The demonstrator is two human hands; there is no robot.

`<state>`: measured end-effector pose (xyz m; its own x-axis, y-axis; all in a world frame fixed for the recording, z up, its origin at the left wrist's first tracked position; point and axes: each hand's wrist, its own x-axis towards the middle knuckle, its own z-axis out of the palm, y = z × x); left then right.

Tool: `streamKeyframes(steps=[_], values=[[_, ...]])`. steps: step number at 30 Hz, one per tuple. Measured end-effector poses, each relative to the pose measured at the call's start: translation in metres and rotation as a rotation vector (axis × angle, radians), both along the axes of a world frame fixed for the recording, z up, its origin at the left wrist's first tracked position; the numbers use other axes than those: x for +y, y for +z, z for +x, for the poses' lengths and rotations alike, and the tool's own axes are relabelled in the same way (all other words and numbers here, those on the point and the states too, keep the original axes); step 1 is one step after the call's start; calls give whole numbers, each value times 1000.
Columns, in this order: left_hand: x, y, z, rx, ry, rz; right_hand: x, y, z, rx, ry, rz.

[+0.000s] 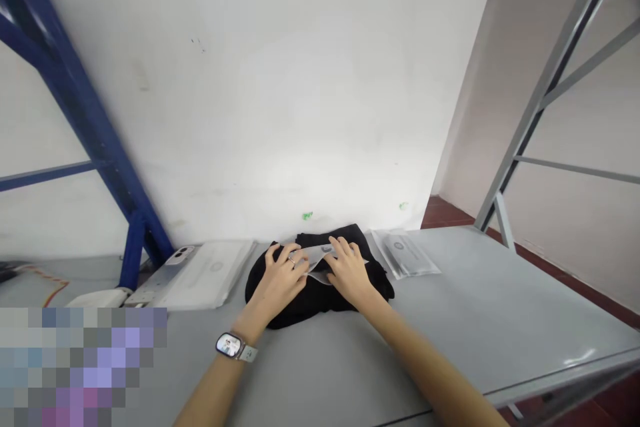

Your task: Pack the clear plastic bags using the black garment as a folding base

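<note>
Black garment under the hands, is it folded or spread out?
Folded, it seems: the black garment forms a compact layered pile under the left hand and right hand, not spread across the grey table.

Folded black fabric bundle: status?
Left hand and right hand both on translucent plastic sleeve. Folded black fabric bundle beneath, on grey table. White flat package to left.

grey table (475,293), blue rack (85,133), likely sealed packets (405,253)
</note>
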<state>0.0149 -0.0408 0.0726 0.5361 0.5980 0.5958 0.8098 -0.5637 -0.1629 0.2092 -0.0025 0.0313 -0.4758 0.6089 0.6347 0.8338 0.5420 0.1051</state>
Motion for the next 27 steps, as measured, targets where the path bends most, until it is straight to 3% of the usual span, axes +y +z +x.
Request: streamKeyframes(steps=[8, 14, 17, 23, 27], values=[[-1, -6, 7, -25, -61, -84, 15, -25, 0, 125, -75, -9], [11, -15, -12, -38, -75, -222, 5, -11, 11, 462, 197, -128], [15, -12, -24, -78, -81, -283, -3, 0, 14, 588, 226, -187], [19, 4, -69, -162, 46, -62, 1, 10, 32, 850, 366, -378], [15, 10, -114, -293, 254, 117, 10, 5, 40, 1065, 456, -458]])
